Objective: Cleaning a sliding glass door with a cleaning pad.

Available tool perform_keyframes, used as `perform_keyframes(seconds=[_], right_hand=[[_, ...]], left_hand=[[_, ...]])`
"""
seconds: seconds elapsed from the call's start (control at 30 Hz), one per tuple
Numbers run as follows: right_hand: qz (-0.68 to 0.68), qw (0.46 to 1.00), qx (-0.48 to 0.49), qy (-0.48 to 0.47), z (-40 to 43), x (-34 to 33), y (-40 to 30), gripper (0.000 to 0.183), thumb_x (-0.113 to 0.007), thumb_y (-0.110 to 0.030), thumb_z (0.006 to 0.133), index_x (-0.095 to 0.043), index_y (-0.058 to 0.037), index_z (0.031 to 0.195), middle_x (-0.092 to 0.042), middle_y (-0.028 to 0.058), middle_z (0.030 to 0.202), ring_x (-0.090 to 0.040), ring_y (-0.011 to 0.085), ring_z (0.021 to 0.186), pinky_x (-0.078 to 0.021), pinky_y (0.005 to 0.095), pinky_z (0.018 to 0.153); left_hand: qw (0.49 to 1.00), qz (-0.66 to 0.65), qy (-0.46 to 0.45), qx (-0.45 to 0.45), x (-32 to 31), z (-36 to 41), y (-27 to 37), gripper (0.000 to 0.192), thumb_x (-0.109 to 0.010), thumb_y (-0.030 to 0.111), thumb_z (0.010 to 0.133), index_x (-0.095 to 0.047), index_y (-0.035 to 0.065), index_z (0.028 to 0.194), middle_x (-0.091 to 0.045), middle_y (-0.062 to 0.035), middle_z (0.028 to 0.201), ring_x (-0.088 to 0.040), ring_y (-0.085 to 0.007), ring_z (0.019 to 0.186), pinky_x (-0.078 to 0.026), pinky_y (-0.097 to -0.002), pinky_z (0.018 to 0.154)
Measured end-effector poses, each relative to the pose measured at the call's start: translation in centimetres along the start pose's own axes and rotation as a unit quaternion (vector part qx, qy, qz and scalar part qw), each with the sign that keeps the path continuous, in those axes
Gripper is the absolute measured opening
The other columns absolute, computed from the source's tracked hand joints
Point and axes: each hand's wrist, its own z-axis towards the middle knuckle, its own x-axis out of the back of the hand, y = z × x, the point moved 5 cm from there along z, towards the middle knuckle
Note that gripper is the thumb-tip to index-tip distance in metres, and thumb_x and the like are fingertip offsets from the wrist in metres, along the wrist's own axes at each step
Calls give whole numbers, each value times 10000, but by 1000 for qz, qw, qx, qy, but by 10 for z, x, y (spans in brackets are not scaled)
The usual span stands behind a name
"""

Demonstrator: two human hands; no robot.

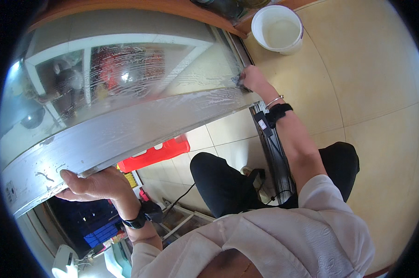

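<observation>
A glass door panel [192, 69] with a wide metal frame [126, 118] stands before me, its glass wet and streaked. Low on the panel, near the floor track [277, 163], my right hand [254, 78] presses a crumpled cloth [236, 81] against the lower corner of the glass. My left hand [94, 186] grips the edge of the metal frame, thumb on its face and fingers behind it. Black straps with small devices sit on both wrists, and a bangle is on the right one.
A white bucket [278, 33] with cloudy liquid stands on the tiled floor [376, 69] beyond my right hand. A red plastic object [160, 155] lies past the door edge. A dark cable runs near my knees. A wooden edge [143, 9] borders the panel's far side.
</observation>
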Motion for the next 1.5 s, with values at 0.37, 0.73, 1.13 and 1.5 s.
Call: perform_keyframes(seconds=[0.37,0.73,1.13,1.5], right_hand=[[-10,996,71,48,1,-2,-29,182,-638,-144,725,-701,18,781,-671,247,879,-663,374,871,-522,438,810],[-18,997,64,29,5,-4,-30,176,-634,-95,723,-708,4,848,-666,239,899,-653,377,878,-527,430,807],[153,979,-26,135,-14,-30,63,200,-712,-74,730,-713,-43,928,-703,139,850,-677,264,803,-532,342,741],[243,949,199,34,1,-7,-6,203,-699,-37,729,-719,-22,931,-668,113,836,-633,253,803,-509,337,735]], left_hand=[[1000,-20,-16,-5,-4,0,5,743,-583,314,790,-261,55,1407,-414,-246,1341,-496,-331,1185,-464,-494,977],[1000,-22,-22,-4,-1,2,8,761,-573,288,808,-209,32,1425,-400,-269,1335,-484,-333,1180,-474,-490,963],[1000,-17,-22,-8,-1,0,4,886,-624,358,793,-138,46,1465,-320,-298,1408,-445,-383,1234,-436,-530,1021],[999,-26,-30,-8,-2,0,4,786,-596,306,806,-208,42,1436,-364,-278,1380,-481,-342,1200,-451,-499,989]])
